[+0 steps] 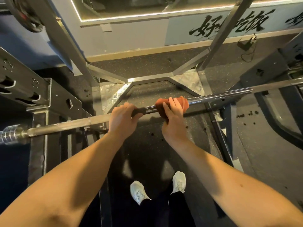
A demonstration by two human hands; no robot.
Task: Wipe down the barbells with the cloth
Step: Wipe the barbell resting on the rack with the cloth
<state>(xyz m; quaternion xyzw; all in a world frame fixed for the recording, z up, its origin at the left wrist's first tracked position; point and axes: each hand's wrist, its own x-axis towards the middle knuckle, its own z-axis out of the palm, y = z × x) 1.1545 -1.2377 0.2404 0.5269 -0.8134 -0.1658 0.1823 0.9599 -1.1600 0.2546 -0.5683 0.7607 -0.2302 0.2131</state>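
A long steel barbell (pixel 218 96) runs across the view at waist height, from a sleeve at the far left up to the right edge. My left hand (pixel 122 117) grips the bar near its middle, fingers curled over the top. Just to its right, my right hand (pixel 173 115) grips a rust-red cloth (pixel 182 101) that is wrapped round the bar. A short bare stretch of shiny bar shows between the two hands. The cloth's lower corner hangs under my right palm.
Black rack uprights (pixel 41 99) with numbered holes stand at the left. A silver frame (pixel 147 77) and slanted posts rise ahead. More rack parts sit at the right (pixel 265 74). Speckled rubber floor (pixel 147 145) lies below, with my white shoes (pixel 139 192).
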